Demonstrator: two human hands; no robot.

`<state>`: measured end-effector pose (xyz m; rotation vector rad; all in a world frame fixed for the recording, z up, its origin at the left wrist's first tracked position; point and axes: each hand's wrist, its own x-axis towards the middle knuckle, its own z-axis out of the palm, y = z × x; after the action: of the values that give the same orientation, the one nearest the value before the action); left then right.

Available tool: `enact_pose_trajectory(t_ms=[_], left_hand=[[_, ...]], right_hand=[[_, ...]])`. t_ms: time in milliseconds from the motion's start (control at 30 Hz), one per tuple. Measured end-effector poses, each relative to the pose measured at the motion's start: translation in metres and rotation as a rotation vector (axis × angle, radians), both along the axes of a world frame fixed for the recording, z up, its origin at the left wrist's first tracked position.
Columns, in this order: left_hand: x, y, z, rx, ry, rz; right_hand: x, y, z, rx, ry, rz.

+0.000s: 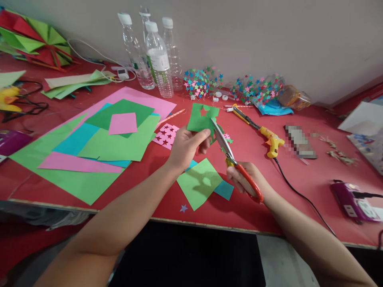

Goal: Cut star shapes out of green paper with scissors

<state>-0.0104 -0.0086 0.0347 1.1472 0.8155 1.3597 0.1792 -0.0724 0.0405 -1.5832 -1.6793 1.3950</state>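
Observation:
My left hand pinches a dark green sheet of paper that has a star-shaped hole in it. Red-handled scissors are gripped in my right hand, their blades pointing up and left at the paper's right edge. Below my hands lies a light green paper square on top of blue paper. Close to my left hand is a pink sheet with several star cut-outs. Small loose paper stars lie behind the scissors, and a lilac star is near the table's front edge.
Large coloured sheets overlap on the left. Clear plastic bottles stand by the wall, beside bags of small stars. To the right are a yellow glue gun with its cord, a blurred-out flat object and a purple power strip.

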Motion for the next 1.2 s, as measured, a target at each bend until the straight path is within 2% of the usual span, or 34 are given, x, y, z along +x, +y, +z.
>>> enact_pose_trajectory(t_ms=[100, 300, 367, 533, 867, 1200], left_hand=[[-0.003, 0.003, 0.001, 0.005, 0.022, 0.016], [-0.01, 0.011, 0.005, 0.025, -0.03, 0.139], [-0.011, 0.011, 0.005, 0.017, -0.035, 0.124], [-0.006, 0.007, 0.003, 0.028, 0.02, -0.072], [-0.01, 0.01, 0.005, 0.096, 0.007, 0.092], [-0.008, 0.008, 0.003, 0.133, 0.036, 0.077]], right_hand=[[0.001, 0.0, 0.001, -0.003, -0.014, -0.012], [0.001, 0.002, 0.001, -0.027, -0.012, -0.001], [0.0, 0.002, 0.0, -0.021, -0.009, 0.002], [-0.001, -0.001, -0.002, -0.005, 0.001, -0.001], [0.0, 0.001, -0.002, 0.015, -0.012, 0.048], [0.001, 0.0, 0.006, 0.047, -0.005, 0.124]])
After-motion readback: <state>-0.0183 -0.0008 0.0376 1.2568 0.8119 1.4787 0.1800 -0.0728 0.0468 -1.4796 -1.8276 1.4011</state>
